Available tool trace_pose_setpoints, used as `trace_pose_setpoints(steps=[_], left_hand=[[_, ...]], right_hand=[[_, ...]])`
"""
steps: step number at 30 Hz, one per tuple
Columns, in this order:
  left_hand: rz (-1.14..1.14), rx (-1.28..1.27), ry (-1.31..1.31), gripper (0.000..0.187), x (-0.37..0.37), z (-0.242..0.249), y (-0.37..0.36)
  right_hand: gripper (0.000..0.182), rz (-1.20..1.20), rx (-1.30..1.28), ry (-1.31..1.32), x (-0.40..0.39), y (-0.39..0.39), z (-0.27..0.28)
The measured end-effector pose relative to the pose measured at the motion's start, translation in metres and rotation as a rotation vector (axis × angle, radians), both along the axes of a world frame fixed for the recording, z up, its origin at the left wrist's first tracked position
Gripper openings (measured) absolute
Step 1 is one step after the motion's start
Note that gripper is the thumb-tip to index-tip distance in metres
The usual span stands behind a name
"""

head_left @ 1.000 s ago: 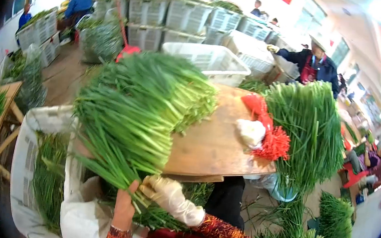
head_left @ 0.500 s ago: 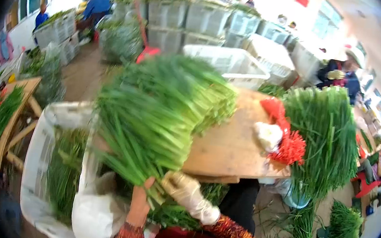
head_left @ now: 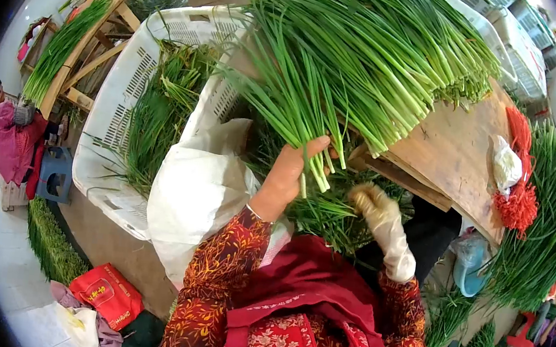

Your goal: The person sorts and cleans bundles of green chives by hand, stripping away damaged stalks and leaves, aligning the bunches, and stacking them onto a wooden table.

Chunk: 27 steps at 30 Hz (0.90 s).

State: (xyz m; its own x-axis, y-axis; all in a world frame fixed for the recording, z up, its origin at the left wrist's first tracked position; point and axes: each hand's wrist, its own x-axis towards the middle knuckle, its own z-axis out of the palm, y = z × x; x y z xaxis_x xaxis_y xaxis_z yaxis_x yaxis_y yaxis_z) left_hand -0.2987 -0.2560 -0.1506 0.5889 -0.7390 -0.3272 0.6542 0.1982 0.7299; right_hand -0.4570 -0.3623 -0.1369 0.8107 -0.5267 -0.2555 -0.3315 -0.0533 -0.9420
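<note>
Bare and wrapped round the pale stem ends, my left hand [head_left: 284,177] holds a small bunch of green stalks [head_left: 299,101], whose leaves fan up and to the left. Just beyond it a large pile of the same stalks [head_left: 378,55] lies on the wooden board [head_left: 453,151], cut ends toward the right. My right hand [head_left: 377,214], in a pale glove, is low over loose greens [head_left: 328,213] at my lap, with its fingers curled; whether anything is in them is hidden. On the board's right side are red ties [head_left: 517,205] and a white bundle [head_left: 507,164].
A white crate [head_left: 131,90] with greens stands left, beside a white sack [head_left: 198,192]. Farther left are a wooden bench [head_left: 79,64] with stalks and a seated person [head_left: 14,135]. More stalks [head_left: 536,234] hang at the right, near a light-blue bucket [head_left: 471,272].
The view has turned downward and left. My right hand has come away from the stalks and moved right and lower; my left hand keeps a small bunch, now apart from the pile at its stem ends.
</note>
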Motion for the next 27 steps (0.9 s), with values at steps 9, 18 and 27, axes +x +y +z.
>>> trace_pose_setpoints(steps=[9, 18, 27], left_hand=[[0.010, 0.064, -0.035, 0.024, -0.001, 0.003, 0.002], [0.090, 0.035, -0.222, 0.030, -0.006, -0.008, -0.003], [-0.032, 0.093, -0.046, 0.024, -0.003, -0.004, 0.005]], right_hand=[[0.029, -0.050, 0.293, -0.109, 0.054, 0.004, 0.016], [0.014, -0.053, -0.356, -0.129, 0.049, 0.013, 0.016], [0.016, -0.080, 0.178, -0.180, 0.051, 0.012, 0.006]])
